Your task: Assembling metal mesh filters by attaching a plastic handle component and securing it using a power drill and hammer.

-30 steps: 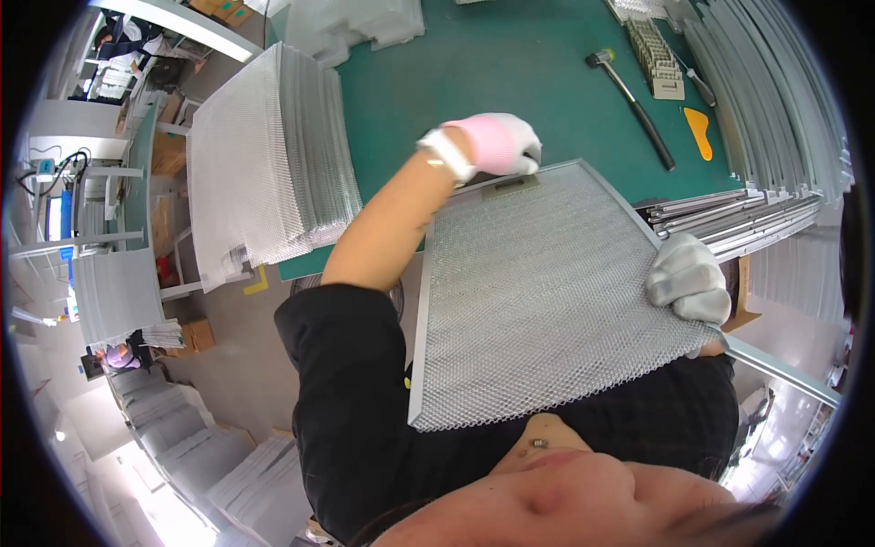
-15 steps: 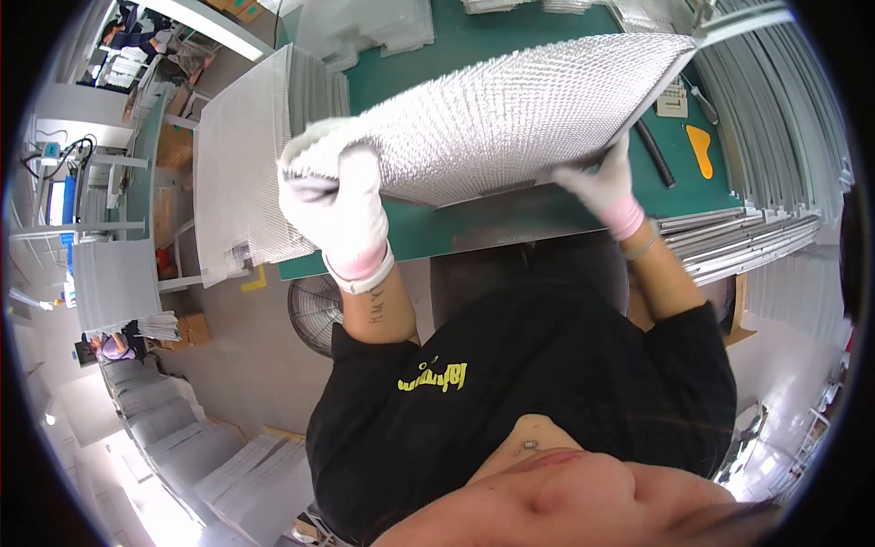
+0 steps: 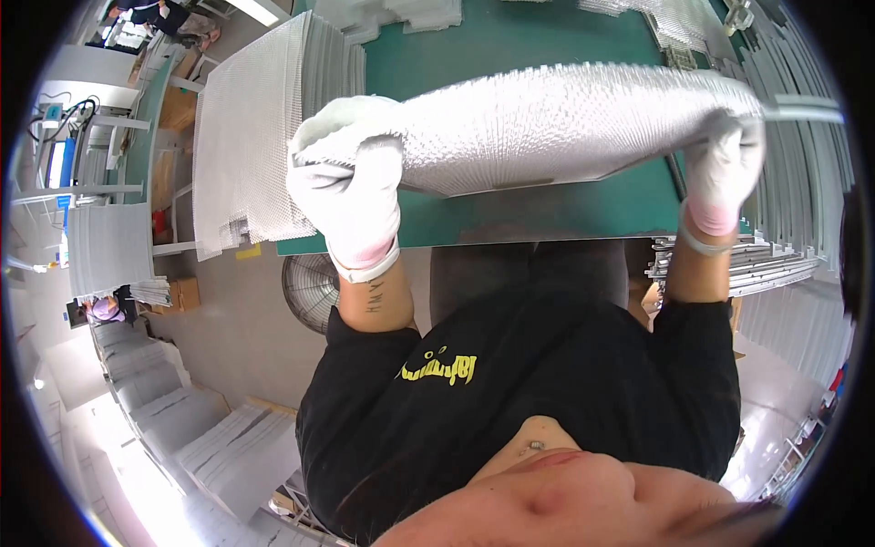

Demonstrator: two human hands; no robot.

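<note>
A silvery, finely textured metal mesh panel (image 3: 565, 128) is held up in front of me, above the green worktable (image 3: 510, 223). It stretches from one hand to the other, tilted, with its upper edge bowed. My left hand (image 3: 351, 187), in a white glove, is closed around the panel's left end, thumb on the near side. At the right end, my gloved right hand (image 3: 726, 169) grips the panel's corner with bent fingers. Part of the tabletop is hidden behind the mesh.
A stack of similar mesh sheets (image 3: 251, 128) stands at the left of the table. Bundled metal strips (image 3: 743, 264) lie at the right edge, beside rows of long grey profiles (image 3: 793, 173). A floor fan (image 3: 307, 290) stands below the table's left front.
My right hand has moved right from beneath the panel's lower edge and now grips its right end. The panel has shifted right and levelled out; my left hand still holds its left end.
</note>
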